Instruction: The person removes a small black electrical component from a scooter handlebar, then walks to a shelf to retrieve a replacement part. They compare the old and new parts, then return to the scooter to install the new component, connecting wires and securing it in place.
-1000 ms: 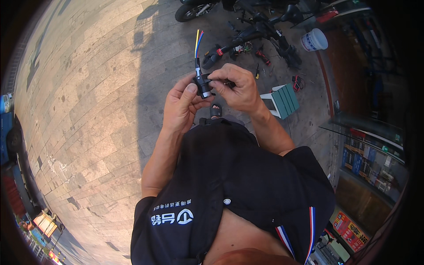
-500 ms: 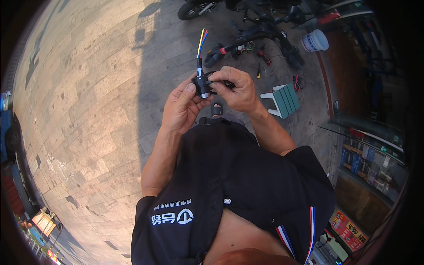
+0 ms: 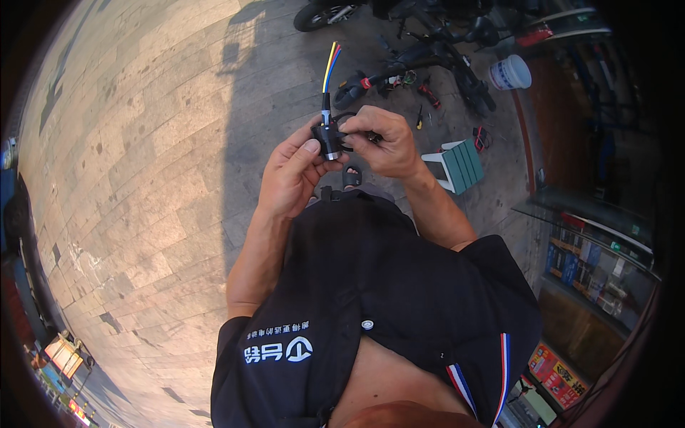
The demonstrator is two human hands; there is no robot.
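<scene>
A black cylindrical part (image 3: 328, 134) with a silvery end is held up in front of my body. From its far end a black-sleeved cable runs out, splitting into yellow, blue and red wires (image 3: 332, 64). My left hand (image 3: 289, 171) is closed round the part, its thumb on the near side and fingers beneath. On the other side, my right hand (image 3: 391, 146) pinches at the part's right edge. A dark loop, like a thin cable (image 3: 345, 115), shows behind the right fingers, and a small dark piece sits under them. What exactly the right fingertips grip is hidden.
A green-topped stool (image 3: 462, 167) stands on the paving to the right. Beyond it lie a screwdriver (image 3: 419, 121), red tools (image 3: 428, 91) and a dark two-wheeler (image 3: 414, 64). A white bucket (image 3: 510, 73) stands far right, and a glass display case (image 3: 592, 264) lines the right side.
The view has shifted slightly. Both hands keep nearly the same hold on the black part, and its wires lean a little more to the right.
</scene>
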